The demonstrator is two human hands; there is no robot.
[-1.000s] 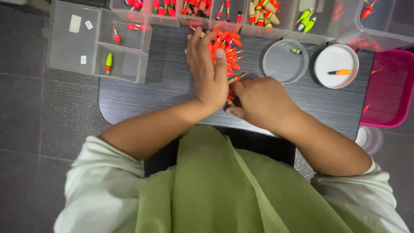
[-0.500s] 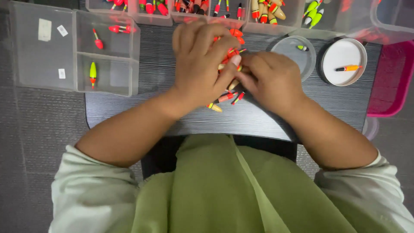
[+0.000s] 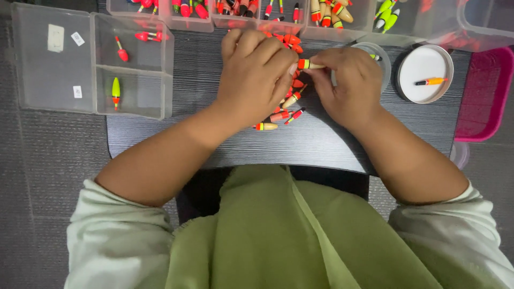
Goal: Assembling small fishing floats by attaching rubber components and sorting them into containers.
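Watching from the head view: both my hands sit over a loose pile of floats (image 3: 286,104) on the dark table (image 3: 332,144). My left hand (image 3: 257,75) lies curled over the pile, knuckles up, fingers bent down; I cannot tell whether it holds anything beneath. My right hand (image 3: 350,83) pinches a small fishing float (image 3: 308,65), red, yellow and cream, between thumb and fingertips, just above the pile and touching the left hand's fingertips. A few floats poke out below the left palm, one lying apart at the near edge. Containers: a clear divided box (image 3: 91,64) at far left, its upper cell holding a few red floats, its lower cell one yellow-green float (image 3: 115,90), the lidded part carrying small white labels. Along the far edge, a row of clear trays (image 3: 257,13) with red, orange, cream and green floats sorted by cell. Just beyond the right hand, a small round clear dish (image 3: 375,53), mostly hidden. Right of it, a round white lid (image 3: 425,80) with one orange pencil-shaped float (image 3: 430,82) lying across it. A pink basket (image 3: 484,96) stands at the far right edge.
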